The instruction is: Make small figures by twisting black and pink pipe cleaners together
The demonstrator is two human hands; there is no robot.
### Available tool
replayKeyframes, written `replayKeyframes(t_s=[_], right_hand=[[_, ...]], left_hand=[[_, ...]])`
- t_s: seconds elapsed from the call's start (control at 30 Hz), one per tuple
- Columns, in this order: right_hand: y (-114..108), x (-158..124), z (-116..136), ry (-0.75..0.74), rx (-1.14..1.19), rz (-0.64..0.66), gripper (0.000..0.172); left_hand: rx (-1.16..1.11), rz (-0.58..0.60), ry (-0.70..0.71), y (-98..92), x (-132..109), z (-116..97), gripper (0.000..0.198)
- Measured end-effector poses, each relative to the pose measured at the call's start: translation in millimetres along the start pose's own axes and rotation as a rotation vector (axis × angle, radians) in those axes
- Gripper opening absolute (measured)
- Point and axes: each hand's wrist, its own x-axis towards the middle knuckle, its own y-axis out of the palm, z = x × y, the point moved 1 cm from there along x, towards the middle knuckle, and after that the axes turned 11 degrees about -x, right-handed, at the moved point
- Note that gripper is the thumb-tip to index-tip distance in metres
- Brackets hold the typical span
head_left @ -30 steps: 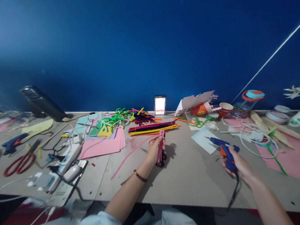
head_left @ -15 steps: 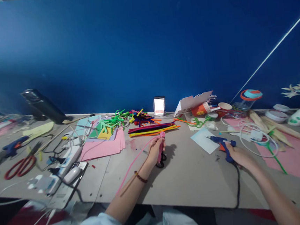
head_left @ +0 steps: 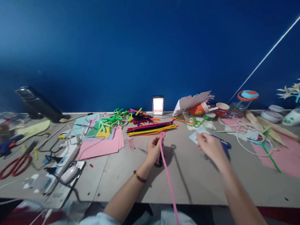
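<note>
My left hand [head_left: 154, 150] pinches a fuzzy pink pipe cleaner [head_left: 169, 181] just below its small coiled top. The long tail hangs down past the table edge. Beneath this hand lie scissors [head_left: 158, 161] with black handles, mostly covered by it. My right hand [head_left: 210, 145] is over the table in front of a light blue paper sheet [head_left: 192, 137], its fingers curled in and no object showing in them. Beside its wrist rests a blue glue gun [head_left: 226, 146], partly hidden by the arm.
A bundle of coloured pipe cleaners [head_left: 151, 128] lies ahead, with pink paper [head_left: 97, 147] to its left. Farther left are a power strip [head_left: 62, 169] with cables and red-handled scissors [head_left: 16, 166]. A phone [head_left: 158, 105] leans on the blue wall. A white cable [head_left: 239, 132] coils at right.
My right hand has let go of the glue gun and moved left. The pink pipe cleaner's tail has swung from over my left forearm to hanging straight down.
</note>
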Motion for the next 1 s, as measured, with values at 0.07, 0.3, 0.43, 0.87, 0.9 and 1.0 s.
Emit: replayKeyframes(t_s=[0.07, 0.3, 0.43, 0.87, 0.9, 1.0], right_hand=[[20, -13, 38, -0.005, 0.337, 0.182, 0.042], [78, -32, 91, 0.099, 0.726, 0.462, 0.036], [89, -28, 83, 0.119, 0.816, 0.449, 0.04], [101, -24, 71, 0.138, 0.884, 0.21, 0.044], [102, -24, 71, 0.137, 0.886, 0.202, 0.044], [102, -23, 72, 0.126, 0.894, 0.191, 0.043]], left_hand=[[0.065, -0.004, 0.071, -0.9, 1, -1, 0.03], [0.376, 0.007, 0.287, -10.9, 5, 0, 0.018], [0.397, 0.002, 0.285, -14.3, 9, 2, 0.019], [-0.069, 0.024, -0.179, -9.4, 11, 0, 0.028], [-0.096, 0.032, -0.205, -9.5, 11, 0, 0.027], [-0.165, 0.072, -0.282, -9.4, 12, -1, 0.024]])
